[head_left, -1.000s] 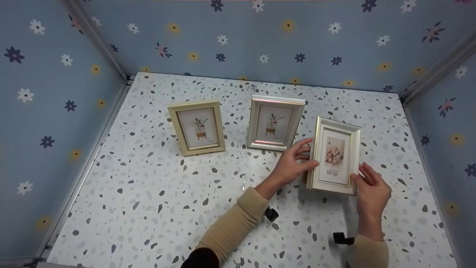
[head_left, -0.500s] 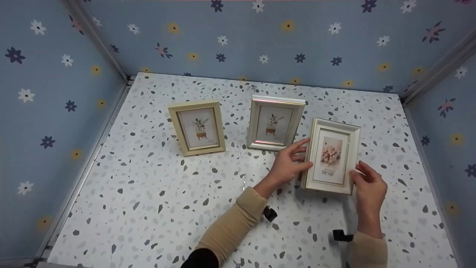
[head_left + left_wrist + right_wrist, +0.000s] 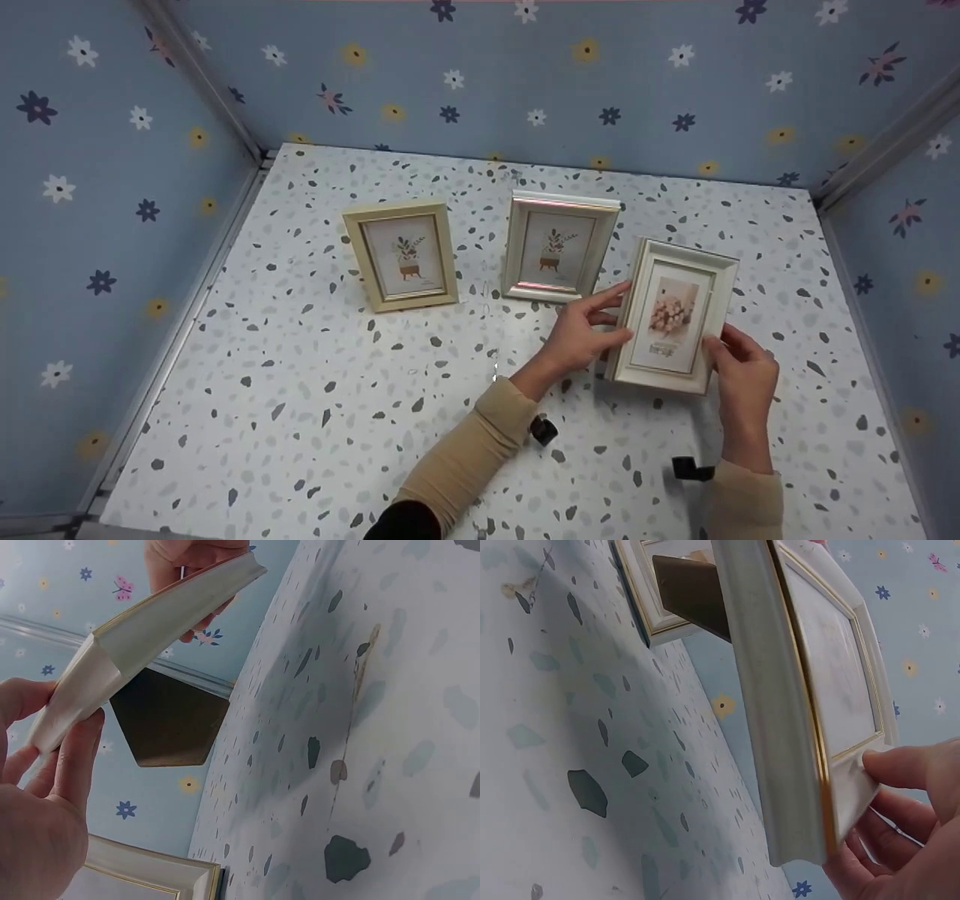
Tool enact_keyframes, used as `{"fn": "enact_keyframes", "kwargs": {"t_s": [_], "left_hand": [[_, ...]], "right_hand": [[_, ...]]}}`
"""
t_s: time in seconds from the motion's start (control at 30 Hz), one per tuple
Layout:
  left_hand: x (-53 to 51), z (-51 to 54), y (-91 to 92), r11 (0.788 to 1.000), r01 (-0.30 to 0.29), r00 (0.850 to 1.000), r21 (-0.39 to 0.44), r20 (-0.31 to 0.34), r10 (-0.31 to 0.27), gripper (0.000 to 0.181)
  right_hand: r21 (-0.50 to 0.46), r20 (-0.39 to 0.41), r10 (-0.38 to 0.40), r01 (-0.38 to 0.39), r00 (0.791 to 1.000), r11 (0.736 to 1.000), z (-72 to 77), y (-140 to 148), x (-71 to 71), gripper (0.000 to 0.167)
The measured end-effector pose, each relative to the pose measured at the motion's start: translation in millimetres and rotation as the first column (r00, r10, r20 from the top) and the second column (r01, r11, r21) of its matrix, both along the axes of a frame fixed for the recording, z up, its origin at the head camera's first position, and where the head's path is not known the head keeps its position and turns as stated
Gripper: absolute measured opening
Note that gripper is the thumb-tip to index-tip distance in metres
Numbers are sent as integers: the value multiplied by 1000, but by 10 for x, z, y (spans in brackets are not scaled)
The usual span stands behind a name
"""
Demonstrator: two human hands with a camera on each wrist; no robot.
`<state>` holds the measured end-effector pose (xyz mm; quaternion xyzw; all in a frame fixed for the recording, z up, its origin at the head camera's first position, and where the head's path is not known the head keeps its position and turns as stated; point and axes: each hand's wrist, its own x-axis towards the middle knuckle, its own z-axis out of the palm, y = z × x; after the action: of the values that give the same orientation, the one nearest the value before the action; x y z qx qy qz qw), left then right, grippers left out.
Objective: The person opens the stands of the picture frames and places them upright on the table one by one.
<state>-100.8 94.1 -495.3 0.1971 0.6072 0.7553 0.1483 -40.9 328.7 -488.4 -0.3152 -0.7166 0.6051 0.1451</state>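
Both hands hold a white picture frame [image 3: 670,319] with gold trim and a flower picture, at the right of the table. My left hand [image 3: 581,336] pinches its left edge, thumb on the front and fingers behind. On the opposite edge my right hand [image 3: 748,379] grips low, its thumb [image 3: 900,766] pressed on the front border. In the wrist views the frame is raised off the surface, and its brown back stand [image 3: 171,720] sticks out behind. A silvery-white picture frame [image 3: 561,247] stands just beyond my left fingertips.
A cream-gold picture frame [image 3: 401,256] stands upright farther left. The speckled white tabletop [image 3: 300,420] is bounded by blue flowered walls [image 3: 555,82] at the back and sides.
Held by both hands, the frame shifted slightly left, then turned a little so its top leans right. The hands moved slightly with it. The other two frames stayed in place.
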Motion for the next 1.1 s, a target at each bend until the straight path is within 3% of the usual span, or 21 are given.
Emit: {"fn": "enact_keyframes", "kwargs": {"t_s": [0.2,0.4,0.63,0.77,0.93,1.1], "left_hand": [[2,21,1,999,19,999,-31,-36,-20,65],[2,64,-46,998,54,992,-43,-111,-59,59],[-27,19,-98,996,-24,979,-88,-206,5,37],[-6,-6,-119,988,2,975,-155,-220,-37,28],[46,-7,-115,980,70,972,-186,-208,-109,35],[62,-4,-95,983,37,969,-178,-233,-78,26]], "right_hand": [[14,4,-51,51,999,999,-14,-14,-18,39],[-34,14,-76,77,997,996,-1,1,-8,42],[-125,17,-87,88,996,988,-8,47,11,45],[-154,-5,-81,80,997,985,-16,43,12,45],[-179,-27,-80,74,996,981,-10,28,15,45],[-239,-52,-80,66,995,969,13,18,31,45]]}}
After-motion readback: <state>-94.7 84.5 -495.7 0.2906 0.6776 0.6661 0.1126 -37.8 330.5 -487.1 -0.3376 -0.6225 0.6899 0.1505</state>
